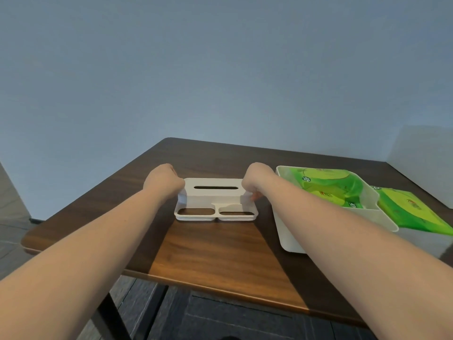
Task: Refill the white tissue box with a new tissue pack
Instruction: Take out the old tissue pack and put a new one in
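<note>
The white tissue box [215, 197] stands in the middle of the brown table [220, 253], with a dark slot in its top and two open compartments along its near side. My left hand [163, 179] grips its left end and my right hand [256, 180] grips its right end, fingers curled around the sides. A green tissue pack [328, 186] lies inside a white bin [289, 236] to the right. A second green tissue pack [411, 212] lies on the table beyond the bin.
The table's near edge runs just below my forearms, with dark floor and a table leg [110, 312] beneath. A plain wall stands behind the table. A pale panel [424, 163] leans at the far right.
</note>
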A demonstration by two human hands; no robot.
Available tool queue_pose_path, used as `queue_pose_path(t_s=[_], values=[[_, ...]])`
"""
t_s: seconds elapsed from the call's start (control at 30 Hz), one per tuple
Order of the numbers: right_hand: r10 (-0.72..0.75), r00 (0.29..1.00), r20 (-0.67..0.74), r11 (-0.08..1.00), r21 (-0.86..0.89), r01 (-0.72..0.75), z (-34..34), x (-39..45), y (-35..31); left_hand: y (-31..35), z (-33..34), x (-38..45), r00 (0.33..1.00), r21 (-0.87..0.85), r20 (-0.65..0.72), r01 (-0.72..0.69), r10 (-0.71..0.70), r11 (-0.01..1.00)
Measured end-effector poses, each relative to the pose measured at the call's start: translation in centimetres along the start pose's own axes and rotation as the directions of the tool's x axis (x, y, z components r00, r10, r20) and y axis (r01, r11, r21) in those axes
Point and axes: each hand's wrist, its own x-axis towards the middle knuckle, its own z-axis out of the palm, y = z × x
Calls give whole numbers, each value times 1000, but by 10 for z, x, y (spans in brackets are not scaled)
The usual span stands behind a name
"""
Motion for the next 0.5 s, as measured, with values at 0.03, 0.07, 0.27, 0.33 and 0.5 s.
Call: queue_pose_path(t_s=[0.03, 0.07, 0.27, 0.33, 0.5], values=[[-13, 1000, -21, 996, 85, 15, -1, 0, 2, 4, -3, -1, 1000, 2, -3, -15, 15, 1000], [-39, 999, -37, 981, 190, 46, -2, 0, 4, 9, -6, -3, 1000, 0, -2, -29, 29, 1000], [-61, 967, -247, 929, 340, 145, -42, -24, 20, 43, -15, -21, 993, -76, 36, -108, 111, 991], [-57, 946, -319, 928, 331, 168, -57, -30, 38, 59, -14, -29, 989, -108, 73, -124, 132, 986], [92, 861, -500, 946, 314, 81, -82, -39, 108, 106, -4, -58, 964, -198, 166, -175, 208, 965]])
